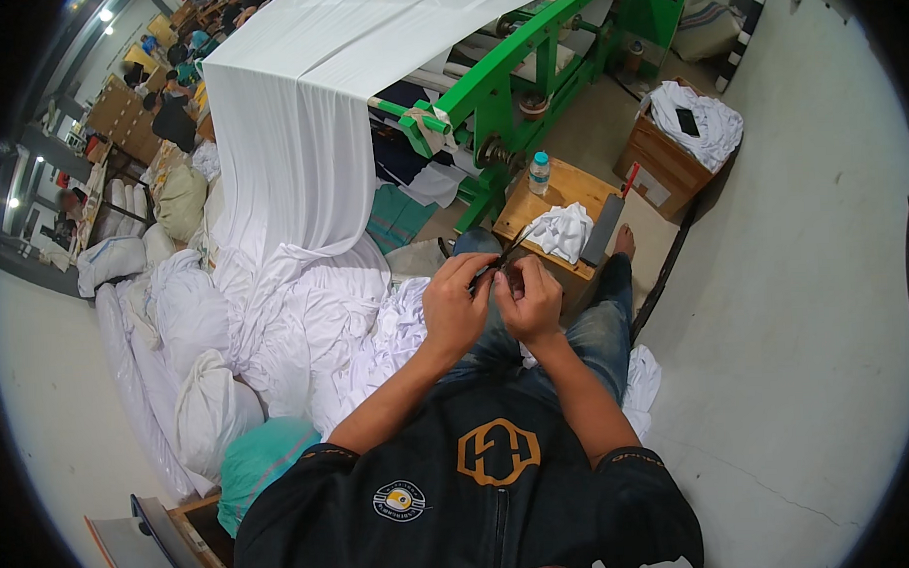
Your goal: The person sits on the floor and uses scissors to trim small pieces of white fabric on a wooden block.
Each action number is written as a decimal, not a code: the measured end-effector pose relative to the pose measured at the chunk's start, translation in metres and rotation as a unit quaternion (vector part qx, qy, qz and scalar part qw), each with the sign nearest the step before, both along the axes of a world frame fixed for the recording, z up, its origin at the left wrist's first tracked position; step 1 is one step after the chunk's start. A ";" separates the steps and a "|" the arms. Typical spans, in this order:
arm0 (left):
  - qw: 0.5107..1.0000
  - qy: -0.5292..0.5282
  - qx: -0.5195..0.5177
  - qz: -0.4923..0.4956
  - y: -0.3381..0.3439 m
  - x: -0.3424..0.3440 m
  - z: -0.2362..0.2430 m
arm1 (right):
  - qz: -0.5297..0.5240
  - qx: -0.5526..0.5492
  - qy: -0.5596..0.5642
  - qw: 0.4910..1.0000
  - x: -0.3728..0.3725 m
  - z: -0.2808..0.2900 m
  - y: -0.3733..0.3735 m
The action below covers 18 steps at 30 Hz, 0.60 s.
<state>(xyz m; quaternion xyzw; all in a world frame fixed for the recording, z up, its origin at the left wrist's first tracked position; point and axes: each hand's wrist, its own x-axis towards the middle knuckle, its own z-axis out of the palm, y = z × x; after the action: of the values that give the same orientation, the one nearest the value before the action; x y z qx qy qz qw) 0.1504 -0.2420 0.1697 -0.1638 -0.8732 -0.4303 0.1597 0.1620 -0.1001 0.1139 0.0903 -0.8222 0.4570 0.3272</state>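
Observation:
In front of my lap, my left hand [457,302] and my right hand [531,299] are close together, fingers bent inward. Between their fingertips is a pair of small dark scissors [514,247], its narrow end pointing up and to the right. Fingers cover most of its handle, and any finer thing pinched there is too small to make out. Just beyond my right hand, a crumpled white cloth [561,232] lies on a wooden box-like stand [583,184]. A clear bottle with a blue cap [539,174] stands on the same top.
White fabric [289,140] drapes from a green-framed machine [547,55] into a large heap [295,300] at my left. A cardboard box [668,166] holds white cloth and a dark phone [687,122]. A teal sack [265,461] sits at lower left. A pale wall [803,222] rises at right.

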 end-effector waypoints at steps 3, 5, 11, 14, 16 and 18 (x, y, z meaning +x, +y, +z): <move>1.000 0.002 -0.002 0.001 0.001 0.001 0.002 | -0.016 0.022 0.014 1.000 -0.003 0.001 -0.001; 1.000 0.005 -0.003 0.000 0.001 0.001 0.003 | -0.004 0.038 0.006 0.999 -0.003 0.000 0.001; 1.000 0.011 -0.011 -0.001 0.001 -0.001 0.004 | -0.004 0.046 -0.032 0.998 -0.001 -0.003 -0.002; 1.000 0.021 -0.013 0.001 0.001 -0.001 0.004 | 0.002 0.084 0.007 0.996 -0.005 0.000 0.005; 1.000 0.027 -0.010 0.005 0.004 0.001 0.003 | -0.005 0.051 0.017 0.999 -0.006 -0.006 0.002; 0.999 0.044 -0.018 -0.002 0.004 0.000 0.000 | 0.032 -0.143 -0.099 0.984 -0.005 -0.018 -0.002</move>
<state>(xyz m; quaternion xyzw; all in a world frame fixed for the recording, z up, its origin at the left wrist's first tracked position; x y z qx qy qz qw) 0.1506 -0.2377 0.1696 -0.1874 -0.8725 -0.4074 0.1938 0.1569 -0.1024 0.0955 0.0233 -0.7735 0.5865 0.2393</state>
